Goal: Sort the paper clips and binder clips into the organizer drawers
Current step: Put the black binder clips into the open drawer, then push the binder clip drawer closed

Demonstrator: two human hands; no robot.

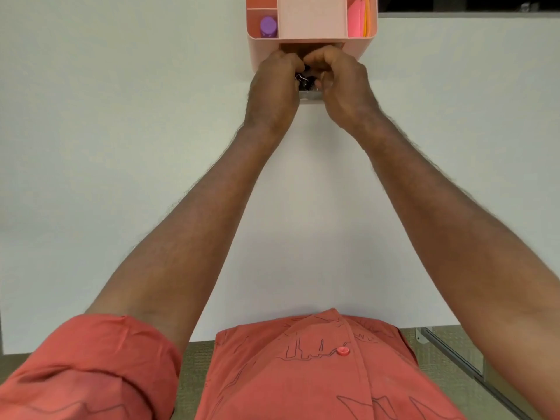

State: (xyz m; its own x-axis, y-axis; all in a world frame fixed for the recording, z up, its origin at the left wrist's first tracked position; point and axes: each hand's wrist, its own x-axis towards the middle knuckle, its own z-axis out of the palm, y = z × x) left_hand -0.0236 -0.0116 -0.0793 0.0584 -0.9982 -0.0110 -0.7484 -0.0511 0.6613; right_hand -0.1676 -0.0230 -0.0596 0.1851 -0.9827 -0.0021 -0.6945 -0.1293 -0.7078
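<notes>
A pink desk organizer (363, 43) stands at the far edge of the white table. Its drawer (309, 100) is pulled out toward me, mostly hidden under my hands. Black binder clips (303, 80) with silver handles show in the gap between my hands, over the drawer. My left hand (272, 92) and my right hand (342, 83) are cupped together around the clips, fingers curled. No paper clips can be made out.
The organizer's top compartments hold a purple-capped bottle (268, 27) on the left and pink and orange paper sheets (359, 18) on the right. The white table (121, 147) stretches to both sides. My red shirt fills the bottom of the view.
</notes>
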